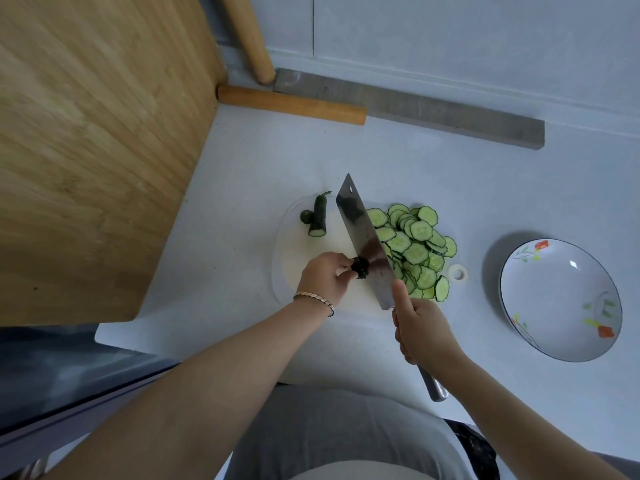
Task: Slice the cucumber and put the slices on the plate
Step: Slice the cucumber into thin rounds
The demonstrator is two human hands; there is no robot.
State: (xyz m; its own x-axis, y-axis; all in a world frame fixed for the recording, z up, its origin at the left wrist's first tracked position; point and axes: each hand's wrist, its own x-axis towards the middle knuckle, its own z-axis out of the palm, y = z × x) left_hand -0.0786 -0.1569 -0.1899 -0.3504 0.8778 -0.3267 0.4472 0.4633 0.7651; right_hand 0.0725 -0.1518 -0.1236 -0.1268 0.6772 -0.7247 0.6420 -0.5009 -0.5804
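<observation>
Here, the left hand [327, 277] is pinching a dark cucumber end [361, 268] on the white cutting board [297, 252], while the right hand [424, 329] is gripping the cleaver [366, 241] by its handle, thumb lying against the blade. Cucumber slices [417, 249] are lying heaped right of the blade, a cucumber piece [318, 218] is sitting at the board's far left, and the flowered plate [554, 292] is sitting further right, apart from the board

Pale green, dark-rimmed cucumber slices [414, 252]; white plate [540, 292], blue rim, red-and-green floral motifs; steel-grey cleaver [367, 237].
</observation>
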